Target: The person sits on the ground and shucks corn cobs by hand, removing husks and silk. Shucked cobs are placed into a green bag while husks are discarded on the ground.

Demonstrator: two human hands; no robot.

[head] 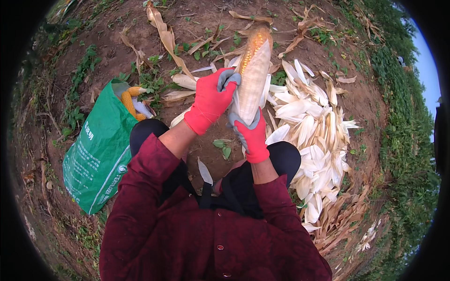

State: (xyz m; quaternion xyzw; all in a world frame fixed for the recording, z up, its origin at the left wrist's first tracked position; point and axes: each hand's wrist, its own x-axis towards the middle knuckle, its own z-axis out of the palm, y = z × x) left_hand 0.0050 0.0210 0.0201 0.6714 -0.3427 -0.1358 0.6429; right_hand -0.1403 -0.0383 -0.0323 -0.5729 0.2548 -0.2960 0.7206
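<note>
An ear of corn (258, 44) with brown silk at its tip is half wrapped in pale dry husk (253, 84). Yellow kernels show along its upper left side. From below, my right hand (250, 135), in a red and grey work glove, grips the husked base of the ear. My left hand (216, 96), gloved alike, is closed at the left edge of the husk, thumb against curled fingers. The bit of husk between those fingers is mostly hidden. Below both hands lies bare soil with a small green seedling (223, 147).
To the left stands a green plastic fertilizer sack (100, 151), its mouth showing several husked ears (129, 102). A large heap of stripped husks (313, 133) spreads on the right. Unhusked ears (184, 81) lie behind my left hand. Green plants (404, 137) line the far right.
</note>
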